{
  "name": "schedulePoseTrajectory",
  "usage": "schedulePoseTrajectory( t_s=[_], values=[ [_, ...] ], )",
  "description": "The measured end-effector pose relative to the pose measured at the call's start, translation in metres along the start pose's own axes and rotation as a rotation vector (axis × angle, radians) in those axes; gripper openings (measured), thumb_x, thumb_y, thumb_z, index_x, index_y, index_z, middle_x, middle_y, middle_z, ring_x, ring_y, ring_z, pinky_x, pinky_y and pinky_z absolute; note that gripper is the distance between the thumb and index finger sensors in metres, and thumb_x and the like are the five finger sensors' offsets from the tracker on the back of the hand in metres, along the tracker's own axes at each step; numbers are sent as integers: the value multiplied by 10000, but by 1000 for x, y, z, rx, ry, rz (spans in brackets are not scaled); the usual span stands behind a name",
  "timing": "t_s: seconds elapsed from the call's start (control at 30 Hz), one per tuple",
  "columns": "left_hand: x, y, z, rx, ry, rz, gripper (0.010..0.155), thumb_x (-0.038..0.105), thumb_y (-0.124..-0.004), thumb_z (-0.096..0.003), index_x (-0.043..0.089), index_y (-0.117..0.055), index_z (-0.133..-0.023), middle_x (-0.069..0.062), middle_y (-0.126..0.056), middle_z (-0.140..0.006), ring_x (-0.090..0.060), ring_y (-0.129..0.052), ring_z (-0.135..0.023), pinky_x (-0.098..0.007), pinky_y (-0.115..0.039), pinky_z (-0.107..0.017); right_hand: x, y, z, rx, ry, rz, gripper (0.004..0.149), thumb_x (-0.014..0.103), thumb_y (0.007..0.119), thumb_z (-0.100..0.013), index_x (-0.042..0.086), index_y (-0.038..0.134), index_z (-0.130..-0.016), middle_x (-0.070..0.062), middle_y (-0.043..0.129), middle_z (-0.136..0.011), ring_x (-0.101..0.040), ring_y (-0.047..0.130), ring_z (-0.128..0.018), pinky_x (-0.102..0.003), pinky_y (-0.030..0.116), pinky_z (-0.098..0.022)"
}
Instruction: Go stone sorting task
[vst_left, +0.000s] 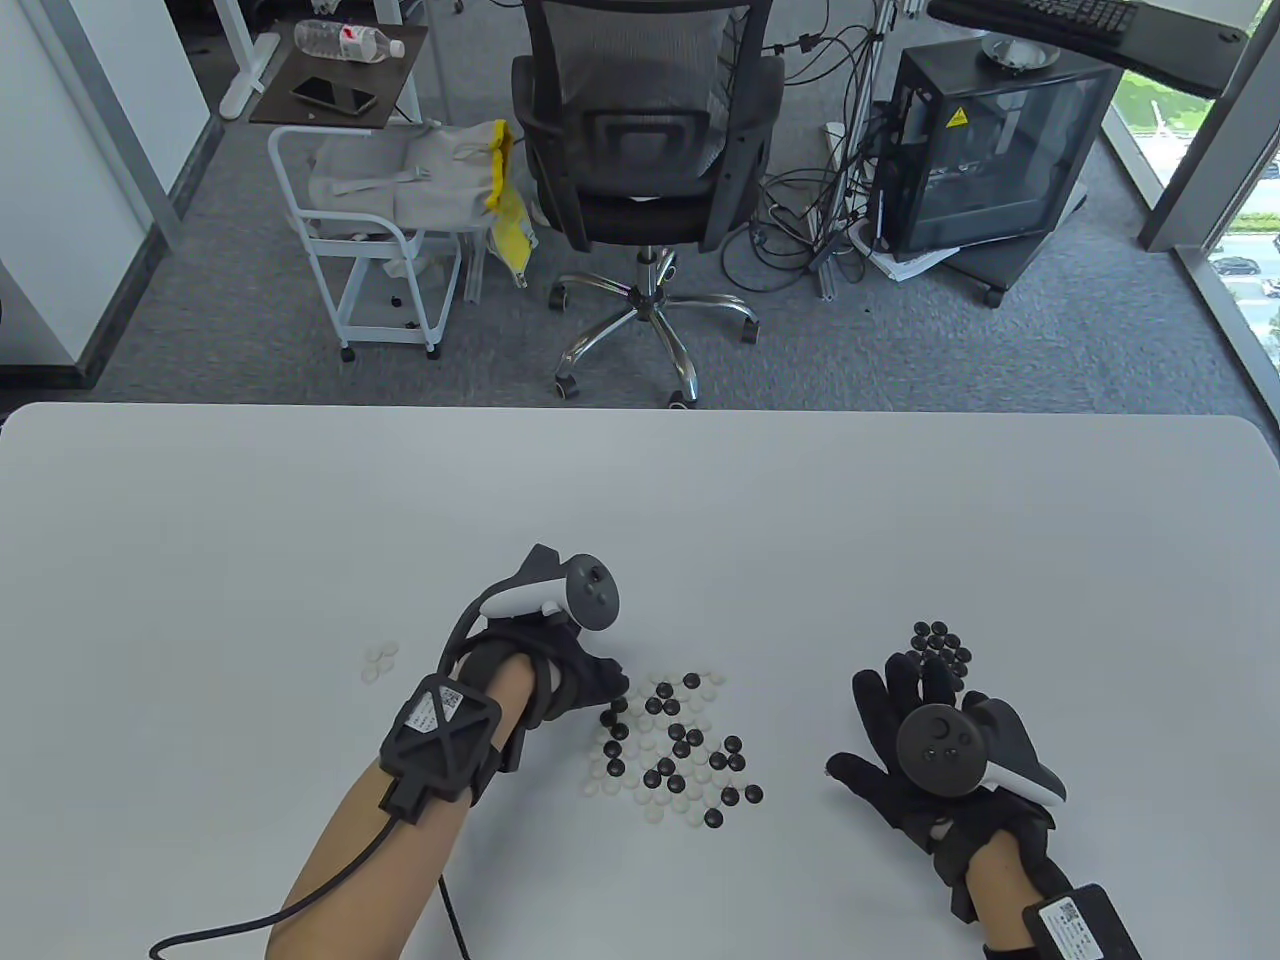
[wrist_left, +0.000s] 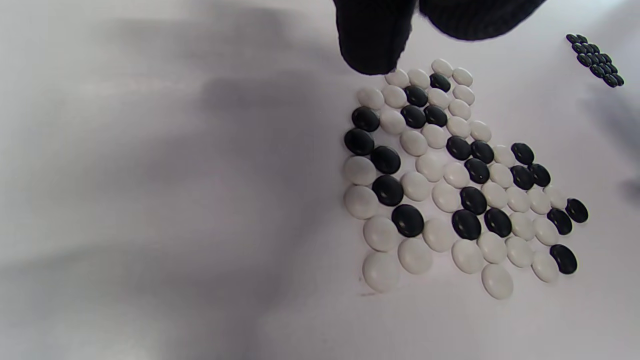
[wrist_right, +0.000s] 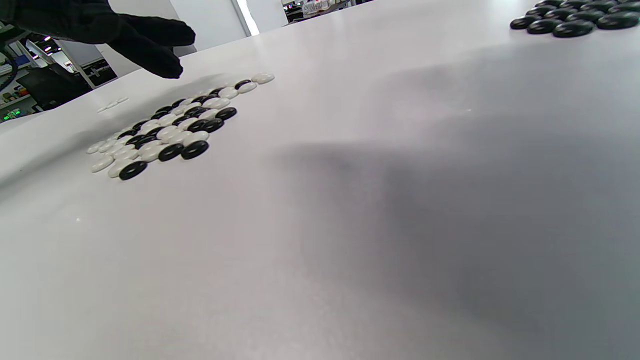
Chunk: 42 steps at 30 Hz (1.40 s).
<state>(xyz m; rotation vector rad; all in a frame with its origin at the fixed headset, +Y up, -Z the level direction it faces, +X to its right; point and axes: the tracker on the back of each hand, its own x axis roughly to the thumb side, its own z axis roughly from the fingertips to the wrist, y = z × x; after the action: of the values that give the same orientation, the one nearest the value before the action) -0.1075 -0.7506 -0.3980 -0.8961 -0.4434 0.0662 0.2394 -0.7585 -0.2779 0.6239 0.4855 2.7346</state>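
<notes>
white surface (vst_left: 640, 480), go stones in three groups, office room behind.
mixed stones (vst_left: 680, 745) lie centre; white pile (vst_left: 379, 661) left, black pile (vst_left: 940, 645) right. left hand (vst_left: 560, 670) fingertips at the mixed group's edge, grasp unclear; right hand (vst_left: 925, 740) spread flat, holding nothing. office chair (vst_left: 645, 150), white cart (vst_left: 380, 230), computer case (vst_left: 985, 150) on grey carpet.
</notes>
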Motion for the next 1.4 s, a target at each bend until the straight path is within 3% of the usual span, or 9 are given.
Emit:
schedulePoseTrajectory(
  t_s=[0.33, 0.57, 0.7, 0.8, 1.0, 1.4],
  values=[
    [0, -11, -18, -23, 6, -4, 679, 561, -501, -492, 359, -489, -1141, -218, 82, -1130, -526, 145, -938, -825, -47, -559, -2, -1, 2, 3, 5, -2, 864, 497, 532, -659, -84, 120, -1147, -482, -27, -1070, -692, -94, -869, -888, 49, -499],
    [-65, -1, 1, 23, 177, 186, 680, 561, -499, -493, 348, -557, -1135, -204, 92, -1130, -522, 164, -934, -815, 4, -523, -4, -3, 4, -1, 7, -2, 864, 497, 534, -659, -83, 121, -1147, -483, -28, -1070, -693, -95, -869, -888, 49, -499],
    [-113, -3, 22, 39, 305, 296, 678, 563, -502, -493, 344, -580, -1130, -196, 96, -1128, -522, 167, -933, -817, 1, -527, -4, -3, 4, 1, 7, -2, 863, 497, 533, -660, -84, 120, -1148, -484, -27, -1070, -693, -94, -869, -888, 49, -500],
    [-133, -8, 34, 42, 369, 314, 680, 564, -502, -492, 347, -568, -1133, -191, 105, -1125, -520, 171, -932, -815, 4, -528, -5, -3, 4, 3, 8, -1, 865, 498, 534, -658, -84, 121, -1148, -484, -27, -1070, -693, -96, -868, -888, 49, -499],
    [-156, -16, 50, 48, 459, 332, 686, 564, -502, -492, 343, -553, -1140, -187, 124, -1119, -517, 185, -928, -814, 15, -525, -5, -2, 5, 8, 14, -2, 864, 497, 534, -659, -84, 120, -1147, -484, -27, -1069, -693, -95, -868, -888, 48, -499],
    [-175, -21, 64, 24, 548, 339, 702, 562, -509, -488, 332, -512, -1152, -188, 139, -1107, -515, 187, -926, -812, 17, -524, -3, -2, 3, 13, 11, 4, 865, 497, 534, -659, -85, 120, -1147, -483, -26, -1070, -693, -96, -868, -888, 49, -499]
  ],
)
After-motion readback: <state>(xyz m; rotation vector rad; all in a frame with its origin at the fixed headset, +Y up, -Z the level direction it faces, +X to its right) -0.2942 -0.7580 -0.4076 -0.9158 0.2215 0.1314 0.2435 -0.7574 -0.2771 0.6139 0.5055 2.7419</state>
